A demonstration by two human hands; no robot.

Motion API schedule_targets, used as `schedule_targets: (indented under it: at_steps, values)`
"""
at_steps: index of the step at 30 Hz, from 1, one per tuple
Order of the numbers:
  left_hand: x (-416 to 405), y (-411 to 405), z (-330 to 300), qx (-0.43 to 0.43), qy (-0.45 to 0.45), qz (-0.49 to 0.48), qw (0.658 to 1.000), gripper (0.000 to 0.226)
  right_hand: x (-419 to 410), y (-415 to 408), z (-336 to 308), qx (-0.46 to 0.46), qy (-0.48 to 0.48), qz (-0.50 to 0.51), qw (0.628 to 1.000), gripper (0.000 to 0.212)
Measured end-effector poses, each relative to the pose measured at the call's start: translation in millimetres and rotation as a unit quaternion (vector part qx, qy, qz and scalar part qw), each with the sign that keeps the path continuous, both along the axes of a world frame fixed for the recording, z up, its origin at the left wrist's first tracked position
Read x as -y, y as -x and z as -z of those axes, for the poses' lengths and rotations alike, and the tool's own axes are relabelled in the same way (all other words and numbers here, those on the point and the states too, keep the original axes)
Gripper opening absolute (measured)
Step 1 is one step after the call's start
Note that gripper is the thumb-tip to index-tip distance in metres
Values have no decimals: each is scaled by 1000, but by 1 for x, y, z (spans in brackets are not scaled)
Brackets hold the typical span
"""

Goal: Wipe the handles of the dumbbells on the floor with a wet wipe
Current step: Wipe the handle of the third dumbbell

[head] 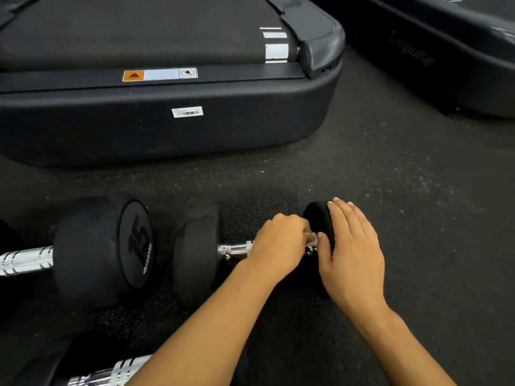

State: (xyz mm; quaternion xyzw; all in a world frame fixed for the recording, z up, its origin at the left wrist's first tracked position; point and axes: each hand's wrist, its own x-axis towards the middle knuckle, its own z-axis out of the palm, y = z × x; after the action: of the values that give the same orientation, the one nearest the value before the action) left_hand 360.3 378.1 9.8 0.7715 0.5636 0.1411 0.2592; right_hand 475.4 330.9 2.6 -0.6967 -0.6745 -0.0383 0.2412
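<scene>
Three dumbbells (195,254) on floor, one wet wipe (312,238), two hands

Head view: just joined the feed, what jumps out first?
Two hands work on a small dumbbell at centre: the left hand grips a white wet wipe around its chrome handle, while the right hand rests flat on the right end weight. A bigger dumbbell marked 15 lies to the left, and a dark treadmill base fills the top.
</scene>
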Motion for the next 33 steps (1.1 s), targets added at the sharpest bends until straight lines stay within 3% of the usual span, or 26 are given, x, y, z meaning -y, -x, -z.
schedule_targets:
  at_steps: [3, 6, 11, 12, 18, 23, 26, 31, 33]
  values:
    - [7, 1, 4, 13, -31, 11, 999, 17, 0, -1, 0, 2, 0, -6, 1000, 51]
    - [26, 8, 16, 32, -131, 48, 990, 15, 1, -2, 0, 4, -3, -5, 1000, 51]
    - [28, 17, 31, -25, -276, 90, 957, 24, 0, -2, 2, -3, -10, -11, 1000, 49]
    - [27, 13, 32, -26, -293, 103, 950, 16, 0, -3, 3, -2, -9, -10, 1000, 48]
    - [23, 15, 41, 7, -263, 103, 959, 23, 1, -2, 2, -1, -12, -10, 1000, 48]
    - [8, 3, 15, -27, -84, 65, 994, 24, 0, -1, 2, 6, -7, -5, 1000, 50]
    - [-6, 12, 9, -6, 0, 38, 999, 24, 1, -1, 1, 3, -17, -8, 1000, 47]
    - [6, 11, 15, 2, -47, 94, 994, 23, 0, 0, 1, 10, -21, -5, 1000, 48]
    - [2, 8, 15, 13, -21, 75, 997, 23, 0, 1, 1, 12, -19, -3, 1000, 46]
